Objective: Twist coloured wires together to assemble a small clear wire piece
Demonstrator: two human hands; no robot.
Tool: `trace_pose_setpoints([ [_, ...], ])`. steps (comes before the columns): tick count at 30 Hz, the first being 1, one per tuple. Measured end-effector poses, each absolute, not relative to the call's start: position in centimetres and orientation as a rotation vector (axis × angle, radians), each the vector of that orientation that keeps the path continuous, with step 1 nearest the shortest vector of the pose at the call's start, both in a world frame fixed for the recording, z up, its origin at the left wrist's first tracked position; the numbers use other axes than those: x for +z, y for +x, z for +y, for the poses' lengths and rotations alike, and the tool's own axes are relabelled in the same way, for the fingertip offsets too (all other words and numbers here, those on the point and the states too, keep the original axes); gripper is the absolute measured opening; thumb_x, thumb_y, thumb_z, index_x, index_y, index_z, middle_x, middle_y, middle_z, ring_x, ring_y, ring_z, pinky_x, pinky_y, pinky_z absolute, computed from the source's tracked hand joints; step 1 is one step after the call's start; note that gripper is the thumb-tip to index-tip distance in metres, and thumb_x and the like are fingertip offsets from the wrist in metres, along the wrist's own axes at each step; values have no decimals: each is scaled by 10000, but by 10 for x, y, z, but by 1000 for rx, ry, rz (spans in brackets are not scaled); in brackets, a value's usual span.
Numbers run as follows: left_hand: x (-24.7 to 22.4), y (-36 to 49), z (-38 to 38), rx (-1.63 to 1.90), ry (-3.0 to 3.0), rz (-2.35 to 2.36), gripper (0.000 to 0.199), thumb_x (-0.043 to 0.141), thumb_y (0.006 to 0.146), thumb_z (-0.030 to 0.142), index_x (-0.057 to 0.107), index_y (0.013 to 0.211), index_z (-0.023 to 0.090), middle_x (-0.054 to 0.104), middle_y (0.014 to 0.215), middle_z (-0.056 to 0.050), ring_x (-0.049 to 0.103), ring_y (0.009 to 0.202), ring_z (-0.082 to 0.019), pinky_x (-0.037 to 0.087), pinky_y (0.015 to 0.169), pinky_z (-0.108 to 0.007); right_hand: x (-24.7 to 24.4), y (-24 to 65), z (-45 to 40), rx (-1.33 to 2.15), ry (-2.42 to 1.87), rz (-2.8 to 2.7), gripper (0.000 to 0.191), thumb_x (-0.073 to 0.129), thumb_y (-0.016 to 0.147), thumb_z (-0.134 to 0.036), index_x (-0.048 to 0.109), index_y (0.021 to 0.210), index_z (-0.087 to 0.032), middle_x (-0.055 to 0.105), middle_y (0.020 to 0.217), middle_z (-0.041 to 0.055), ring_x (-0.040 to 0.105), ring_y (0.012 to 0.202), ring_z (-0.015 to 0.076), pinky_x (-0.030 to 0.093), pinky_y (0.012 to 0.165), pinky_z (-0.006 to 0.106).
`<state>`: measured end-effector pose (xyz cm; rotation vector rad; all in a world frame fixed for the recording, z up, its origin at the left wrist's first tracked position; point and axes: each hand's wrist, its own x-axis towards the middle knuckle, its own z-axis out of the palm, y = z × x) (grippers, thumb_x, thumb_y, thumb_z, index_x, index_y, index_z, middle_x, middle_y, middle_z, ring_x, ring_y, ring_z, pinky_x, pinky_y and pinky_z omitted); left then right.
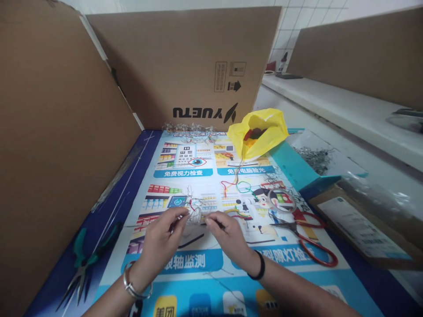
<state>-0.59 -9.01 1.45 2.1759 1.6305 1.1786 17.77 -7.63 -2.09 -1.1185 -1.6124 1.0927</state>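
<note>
Over the middle of the printed sheet, both hands are close together around a small tangle of thin silvery wire. My left hand pinches its left side between thumb and fingers; a straight wire sticks out to the left of this hand. My right hand pinches the right side, its thumb and index finger pressed together. A bit of red thread shows above the tangle. Just where the fingertips meet the wire is too small to make out. Red, green and yellow threads lie beyond my right hand.
Red-handled scissors and a clear round roll lie on the right. Green-handled pliers rest at left. A yellow bag and wire bundles stand at the back, before a cardboard wall. Wire pieces fill a box.
</note>
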Motion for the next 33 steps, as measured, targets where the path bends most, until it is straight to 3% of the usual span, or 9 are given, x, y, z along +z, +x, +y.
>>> trace_pose_setpoints([
  [8, 13, -3, -91, 1209, 2114, 1673, 116, 544, 835, 253, 616, 890, 181, 689, 778, -22, 640, 591, -122, 522, 605, -248, -22, 179, -79, 1212, -1091, -1487, 167, 559, 827, -324, 591, 761, -173, 579, 704, 0, 501, 642, 116, 403, 589, 226],
  [16, 10, -3, -89, 1257, 2059, 1674, 114, 569, 820, 234, 614, 911, 181, 693, 766, -10, 655, 621, -123, 520, 631, -237, -18, 180, -81, 1348, -1049, -1356, 210, 582, 815, -378, 601, 772, -173, 569, 682, 1, 477, 608, 109, 391, 555, 226],
  [25, 15, -5, -88, 1117, 1617, 1613, 155, 565, 814, 312, 595, 897, 184, 628, 616, 25, 615, 543, -114, 513, 540, -221, -21, 179, -77, 1571, -975, -1113, 200, 601, 805, -352, 586, 750, -160, 547, 636, -11, 436, 531, 83, 324, 485, 209],
  [33, 13, -5, -85, 1085, 1530, 1629, 212, 594, 778, 343, 601, 905, 174, 649, 715, -4, 612, 545, -118, 515, 488, -221, -19, 181, -74, 1484, -1009, -1194, 182, 597, 813, -346, 598, 773, -168, 508, 603, -27, 433, 554, 89, 345, 517, 214],
])
